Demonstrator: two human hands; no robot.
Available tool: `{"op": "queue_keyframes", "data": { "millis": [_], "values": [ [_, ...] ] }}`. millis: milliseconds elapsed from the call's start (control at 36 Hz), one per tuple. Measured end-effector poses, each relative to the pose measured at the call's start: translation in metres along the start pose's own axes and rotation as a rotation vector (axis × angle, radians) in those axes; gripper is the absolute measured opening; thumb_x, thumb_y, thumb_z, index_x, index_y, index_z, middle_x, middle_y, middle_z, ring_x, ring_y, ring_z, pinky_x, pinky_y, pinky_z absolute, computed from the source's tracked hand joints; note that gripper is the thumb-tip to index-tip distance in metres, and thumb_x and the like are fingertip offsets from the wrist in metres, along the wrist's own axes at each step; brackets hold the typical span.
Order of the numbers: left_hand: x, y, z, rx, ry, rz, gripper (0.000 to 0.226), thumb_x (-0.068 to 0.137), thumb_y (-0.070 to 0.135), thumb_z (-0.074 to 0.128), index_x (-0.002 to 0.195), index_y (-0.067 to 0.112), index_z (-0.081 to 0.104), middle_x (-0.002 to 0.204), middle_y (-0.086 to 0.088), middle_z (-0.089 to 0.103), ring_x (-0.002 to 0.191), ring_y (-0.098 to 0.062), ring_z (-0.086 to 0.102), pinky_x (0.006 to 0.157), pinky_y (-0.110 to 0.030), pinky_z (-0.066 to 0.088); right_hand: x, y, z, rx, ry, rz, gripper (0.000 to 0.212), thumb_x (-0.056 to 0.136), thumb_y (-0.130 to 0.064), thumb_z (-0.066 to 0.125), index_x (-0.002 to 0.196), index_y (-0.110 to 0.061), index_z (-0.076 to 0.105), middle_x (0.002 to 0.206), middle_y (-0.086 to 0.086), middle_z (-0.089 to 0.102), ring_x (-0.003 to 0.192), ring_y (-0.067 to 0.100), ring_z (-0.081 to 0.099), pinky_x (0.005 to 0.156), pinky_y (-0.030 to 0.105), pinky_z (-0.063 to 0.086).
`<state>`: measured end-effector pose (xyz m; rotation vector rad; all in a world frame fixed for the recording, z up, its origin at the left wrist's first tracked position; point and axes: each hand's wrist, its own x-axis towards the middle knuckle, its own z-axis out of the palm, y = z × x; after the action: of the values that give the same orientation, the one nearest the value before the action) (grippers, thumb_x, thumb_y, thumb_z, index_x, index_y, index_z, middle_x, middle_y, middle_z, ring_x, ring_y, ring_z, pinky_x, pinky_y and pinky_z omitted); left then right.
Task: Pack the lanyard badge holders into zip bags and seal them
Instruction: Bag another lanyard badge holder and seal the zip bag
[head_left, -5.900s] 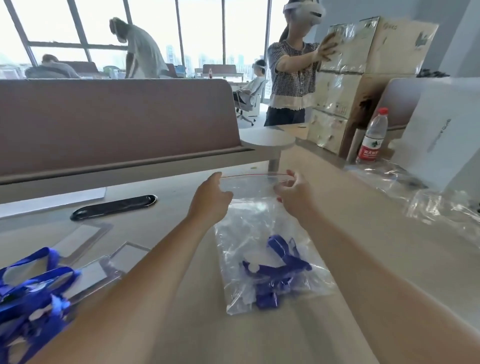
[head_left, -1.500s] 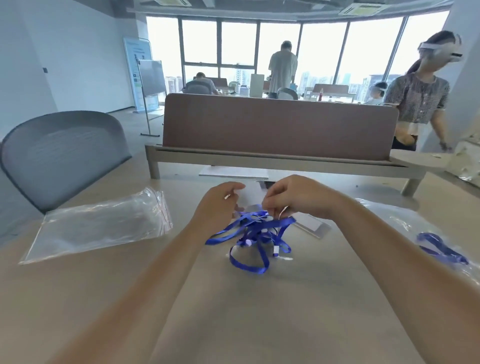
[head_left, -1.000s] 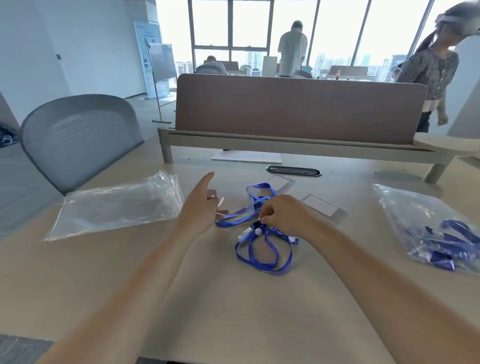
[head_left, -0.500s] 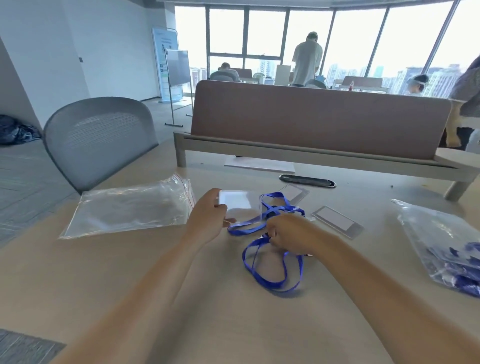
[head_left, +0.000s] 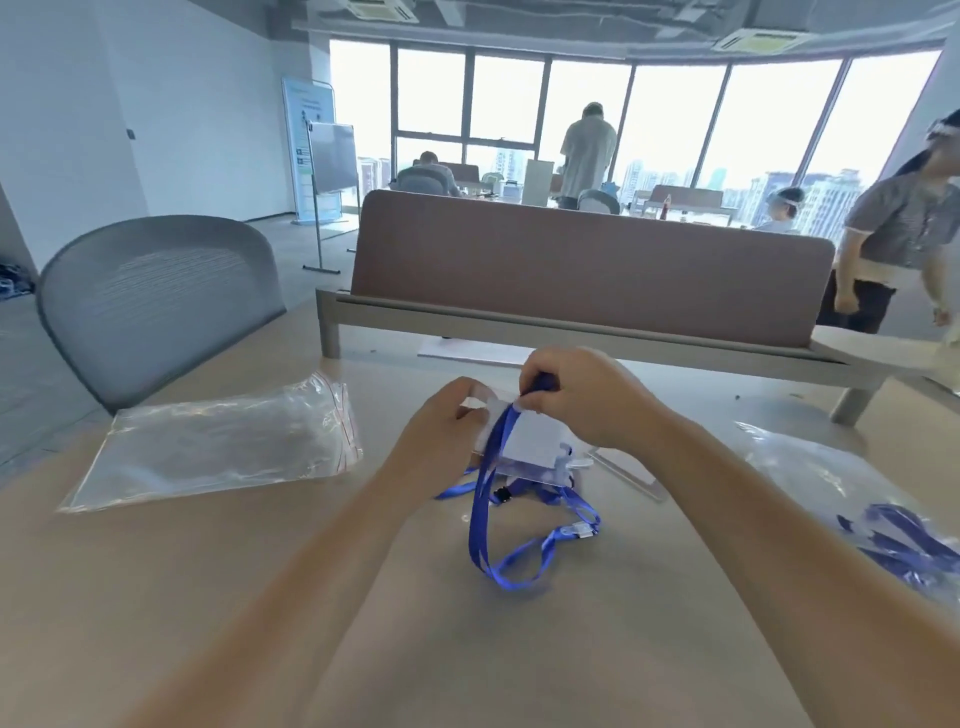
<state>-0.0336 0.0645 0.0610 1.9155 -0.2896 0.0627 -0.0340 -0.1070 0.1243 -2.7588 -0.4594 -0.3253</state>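
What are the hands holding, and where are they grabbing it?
The left hand grips the badge holder by its left edge. The right hand pinches the blue lanyard at the holder's top edge.

The tabletop (head_left: 208, 597) is finished matt and smooth, wood-like. Left of the left hand (head_left: 441, 436), the zip bag (head_left: 218, 447) is seen as glossy, crinkled clear plastic. The lanyard (head_left: 480, 519) is blue cloth; the badge holder (head_left: 535, 441), clear plastic over white paper.

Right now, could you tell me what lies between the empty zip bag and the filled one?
The head view shows the left hand holding a badge holder and the right hand pinching its blue lanyard, trailing onto the table.
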Motion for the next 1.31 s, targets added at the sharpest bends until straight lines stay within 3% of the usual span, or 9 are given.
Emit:
{"op": "queue_keyframes", "data": {
  "millis": [139, 278, 417, 528, 639, 778, 917, 1056, 1306],
  "values": [
    [-0.003, 0.000, 0.006, 0.066, 0.006, 0.048, 0.014, 0.104, 0.025, 0.043, 0.103, 0.021, 0.056, 0.097, 0.000, 0.064, 0.077, -0.012, 0.063, 0.058, -0.014, 0.052, -0.003, 0.003, 0.007, 0.077, 0.004, 0.017, 0.007, 0.090, -0.028, 0.070, 0.087, -0.023, 0.067, 0.086, -0.010, 0.065, 0.078, 0.008, 0.058, 0.062, 0.018, 0.040],
    [-0.002, -0.008, 0.009, -0.107, -0.060, -0.024, 0.006, 0.095, 0.020, 0.063, 0.099, 0.017, 0.060, 0.082, -0.001, 0.068, 0.069, -0.012, 0.069, 0.063, -0.029, 0.060, -0.003, 0.005, 0.012, 0.114, -0.018, 0.018, 0.006, 0.088, -0.026, 0.071, 0.087, -0.022, 0.068, 0.083, -0.013, 0.063, 0.078, 0.008, 0.057, 0.065, 0.020, 0.042],
    [0.006, -0.014, 0.013, 0.110, 0.037, -0.053, 0.006, 0.090, 0.022, 0.067, 0.091, 0.023, 0.062, 0.088, -0.001, 0.071, 0.079, -0.019, 0.067, 0.068, -0.029, 0.054, -0.001, 0.005, 0.020, 0.142, -0.029, 0.051, 0.016, 0.090, -0.030, 0.071, 0.102, -0.024, 0.064, 0.090, -0.010, 0.061, 0.082, 0.013, 0.058, 0.063, 0.017, 0.039],
    [0.010, -0.008, 0.003, -0.045, 0.127, -0.135, 0.004, 0.091, 0.013, 0.065, 0.089, 0.013, 0.061, 0.097, -0.010, 0.070, 0.081, -0.026, 0.070, 0.066, -0.035, 0.059, -0.005, 0.007, 0.031, 0.223, 0.252, 0.207, 0.054, 0.086, -0.041, 0.072, 0.133, -0.029, 0.049, 0.106, -0.009, 0.056, 0.093, 0.012, 0.057, 0.078, 0.027, 0.045],
    [0.016, 0.005, -0.024, -0.173, 0.251, -0.128, 0.005, 0.094, 0.009, 0.062, 0.090, 0.011, 0.059, 0.098, -0.015, 0.069, 0.081, -0.030, 0.071, 0.069, -0.042, 0.063, -0.016, 0.007, 0.043, 0.427, 0.401, 0.444, 0.035, 0.090, -0.045, 0.063, 0.115, -0.023, 0.054, 0.097, -0.007, 0.061, 0.084, 0.014, 0.060, 0.073, 0.030, 0.044],
    [0.024, 0.022, -0.047, -0.244, 0.314, -0.073, 0.012, 0.094, 0.009, 0.060, 0.103, 0.001, 0.060, 0.097, -0.013, 0.072, 0.085, -0.027, 0.073, 0.070, -0.039, 0.063, -0.027, -0.004, 0.061, 0.722, 0.098, 0.505, 0.042, 0.091, -0.051, 0.060, 0.081, -0.011, 0.065, 0.087, 0.012, 0.070, 0.070, 0.021, 0.062, 0.061, 0.028, 0.044],
    [0.028, 0.035, -0.049, -0.264, 0.329, -0.020, 0.009, 0.095, 0.011, 0.060, 0.103, 0.007, 0.059, 0.094, -0.011, 0.071, 0.085, -0.029, 0.073, 0.075, -0.045, 0.062, -0.025, -0.025, 0.083, 0.897, -0.146, 0.289, 0.025, 0.090, -0.043, 0.062, 0.112, -0.033, 0.069, 0.107, -0.018, 0.070, 0.102, 0.007, 0.065, 0.077, 0.022, 0.047],
    [0.024, 0.043, -0.054, -0.380, 0.287, -0.022, 0.012, 0.094, 0.010, 0.063, 0.106, 0.006, 0.063, 0.101, -0.014, 0.072, 0.096, -0.032, 0.071, 0.082, -0.048, 0.061, -0.020, -0.039, 0.079, 1.133, -0.184, 0.206, 0.017, 0.096, -0.022, 0.063, 0.109, -0.019, 0.073, 0.104, -0.009, 0.076, 0.103, 0.004, 0.068, 0.100, 0.026, 0.047],
    [0.010, 0.041, -0.081, -0.619, -0.071, -0.049, 0.011, 0.096, 0.003, 0.056, 0.090, 0.009, 0.064, 0.072, -0.003, 0.070, 0.062, -0.018, 0.067, 0.071, -0.035, 0.061, -0.030, -0.010, 0.074, 1.592, -0.462, 0.211, 0.020, 0.097, -0.002, 0.051, 0.104, 0.012, 0.063, 0.064, 0.008, 0.041, 0.058, 0.020, 0.047, 0.061, 0.028, 0.045]
  ]
}}
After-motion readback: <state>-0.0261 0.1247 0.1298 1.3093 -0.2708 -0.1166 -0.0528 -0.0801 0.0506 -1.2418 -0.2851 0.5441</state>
